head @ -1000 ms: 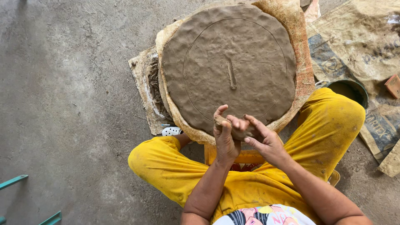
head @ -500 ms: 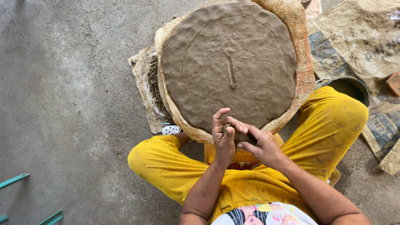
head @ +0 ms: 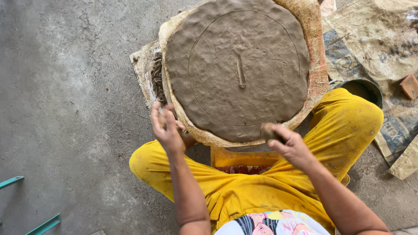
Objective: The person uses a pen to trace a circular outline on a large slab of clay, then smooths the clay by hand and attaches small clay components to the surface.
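Currently: flat round slab of wet brown clay sits on a tan clay-smeared round board, straight ahead of the person, between the knees in yellow trousers. A circle is scored into the slab; a short thin groove or stick sits at its centre, long axis running away from the body

Hands are apart, one at each side of the slab's near edge:
- left hand: fingers spread and loosely curled, grips nothing I can make out, at the board's near-left rim, touching or just beside it, can't tell which
- right hand: closed around a small lump of brown clay, just at the near-right rim, lump over the board edge

Right hand is the nearer one to the clay surface; left is off to the side, closer to the folded sacking under the board

Around:
- orange plastic stool under the board, near side
- dark round bucket just behind the right knee
- printed woven sacks on the concrete floor to the right, small reddish brick piece on them
- teal metal bars at lower left, well apart

Nothing lies between the hands and the slab; the board rim is the only edge to clear
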